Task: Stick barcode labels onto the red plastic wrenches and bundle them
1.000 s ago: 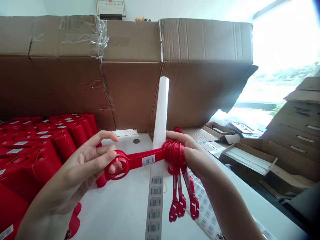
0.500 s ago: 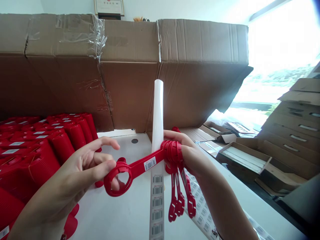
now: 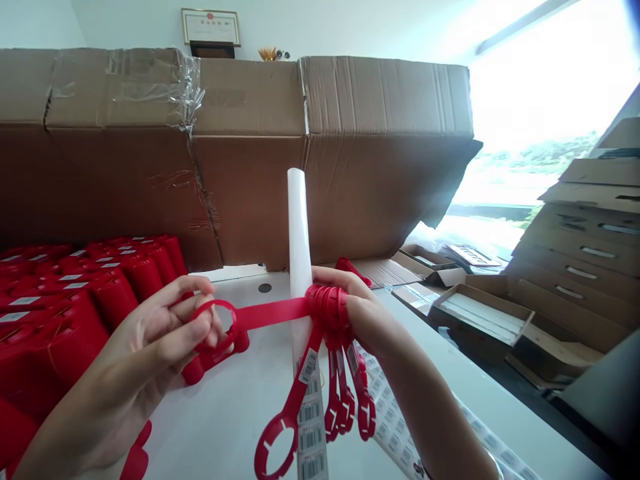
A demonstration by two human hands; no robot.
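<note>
Strap of red plastic (image 3: 270, 315) pointing left, ring (image 3: 215, 302) in left hand (image 3: 145, 347), other end (image 3: 327, 310) clamped in right hand (image 3: 375, 320).

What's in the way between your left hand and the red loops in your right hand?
Nothing visible blocks the way. Only the red strap runs from the left hand to the bunch of red loops in the right hand. It passes in front of the white roll.

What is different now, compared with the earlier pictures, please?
The labelled red strap dropped from the left hand and now hangs from the right hand. The left hand now holds another red strap's ring. The barcode strip stayed put.
</note>
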